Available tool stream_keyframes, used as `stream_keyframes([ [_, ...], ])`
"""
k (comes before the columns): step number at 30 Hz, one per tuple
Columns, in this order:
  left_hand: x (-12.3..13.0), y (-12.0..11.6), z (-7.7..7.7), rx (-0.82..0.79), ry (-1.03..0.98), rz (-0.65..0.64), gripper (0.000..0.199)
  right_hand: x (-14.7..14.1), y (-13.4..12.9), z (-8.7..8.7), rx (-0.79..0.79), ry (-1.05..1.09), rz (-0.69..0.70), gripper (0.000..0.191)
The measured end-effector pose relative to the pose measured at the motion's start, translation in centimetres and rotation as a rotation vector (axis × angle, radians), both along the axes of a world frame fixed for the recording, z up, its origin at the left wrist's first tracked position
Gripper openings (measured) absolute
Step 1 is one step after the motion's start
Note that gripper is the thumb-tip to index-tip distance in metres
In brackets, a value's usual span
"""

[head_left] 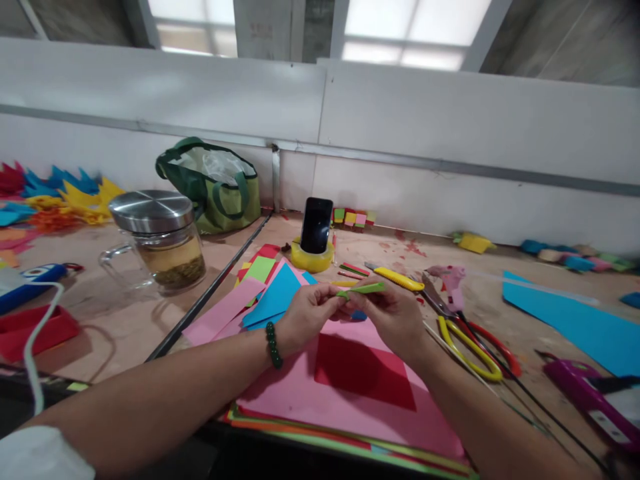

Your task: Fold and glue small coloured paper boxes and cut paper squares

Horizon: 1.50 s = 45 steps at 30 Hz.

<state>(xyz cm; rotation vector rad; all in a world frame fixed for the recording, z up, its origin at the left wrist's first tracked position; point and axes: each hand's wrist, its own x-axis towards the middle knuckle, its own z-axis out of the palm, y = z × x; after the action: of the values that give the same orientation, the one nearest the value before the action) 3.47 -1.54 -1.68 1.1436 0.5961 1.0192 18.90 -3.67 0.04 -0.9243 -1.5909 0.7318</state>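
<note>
Between my two hands is a thin folded strip of green paper (367,289), held above a stack of coloured sheets. My left hand (313,310), with a dark green bead bracelet (273,345) at the wrist, pinches the strip's left end. The fingers of my right hand (395,317) close on it farther right, and its far tip sticks out past them. Below lies a red paper rectangle (363,370) on a pink sheet (280,393) atop the stack. Blue paper (274,297) and pink pieces lie left of my left hand. The fingertips partly hide the strip.
Right of my hands lie a yellow utility knife (399,278), yellow-and-red-handled scissors (470,350), a pink glue gun (453,283) and a purple tool (593,400). A phone (317,227) stands in a tape roll (311,257). A glass tea mug (167,247) and green bag (233,207) stand left.
</note>
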Motion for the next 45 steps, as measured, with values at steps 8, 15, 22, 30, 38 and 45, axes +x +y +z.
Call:
stream_keyframes([
  [8, -0.4, 0.2, 0.3, -0.037, 0.062, -0.078, 0.042, 0.3, 0.1, 0.3, 0.001, -0.124, -0.006, 0.008],
  [15, -0.1, 0.0, -0.3, -0.003, 0.040, 0.009, 0.034, 0.2, -0.1, 0.6, 0.000, -0.109, -0.075, 0.010],
  [22, -0.2, -0.1, -0.4, 0.158, 0.117, 0.046, 0.033, 0.4, 0.0, 0.3, 0.072, -0.233, -0.150, 0.008],
  [30, -0.2, -0.1, -0.3, 0.162, 0.130, 0.084, 0.030, 0.4, -0.2, 0.2, 0.197, -0.308, -0.123, 0.006],
  [38, -0.3, -0.4, 0.1, 0.251, 0.102, 0.142, 0.031, 0.3, -1.6, 0.7, 0.753, -0.851, -0.166, 0.019],
  [45, 0.0, -0.4, 0.1, 0.150, 0.047, 0.127, 0.034, 0.2, -1.7, 0.7, 0.834, -0.958, -0.211, 0.022],
])
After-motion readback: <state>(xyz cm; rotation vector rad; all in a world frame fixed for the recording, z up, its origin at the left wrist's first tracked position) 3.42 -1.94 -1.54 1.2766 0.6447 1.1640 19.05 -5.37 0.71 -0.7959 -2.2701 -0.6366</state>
